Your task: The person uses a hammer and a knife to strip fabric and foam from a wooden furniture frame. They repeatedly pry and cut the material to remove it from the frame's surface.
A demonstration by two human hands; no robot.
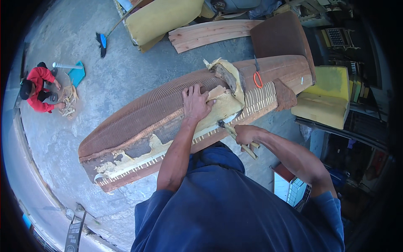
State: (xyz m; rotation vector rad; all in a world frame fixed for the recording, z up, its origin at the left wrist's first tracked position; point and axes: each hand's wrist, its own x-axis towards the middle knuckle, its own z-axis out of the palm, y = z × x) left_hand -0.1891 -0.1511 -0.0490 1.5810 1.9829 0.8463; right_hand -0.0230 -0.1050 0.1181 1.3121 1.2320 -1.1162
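In front of me lies a long brown ribbed upholstered piece, its cover partly stripped from the near side. Along that near edge runs a row of pale strips over a wooden rail. My left hand rests spread on the brown cover, its thumb by a torn piece of yellowish foam. Wrapped round the tan handles of a pair of pincers is my right hand. The dark jaws touch or hang just above the near edge; which one, I cannot tell. A peeled flap of padding curls up beyond my left hand.
Orange-handled scissors lie on the far right of the piece. A brown cushion, a yellow seat and a wooden board stand beyond. At left, a person in red crouches by scraps, a teal dustpan and a broom.
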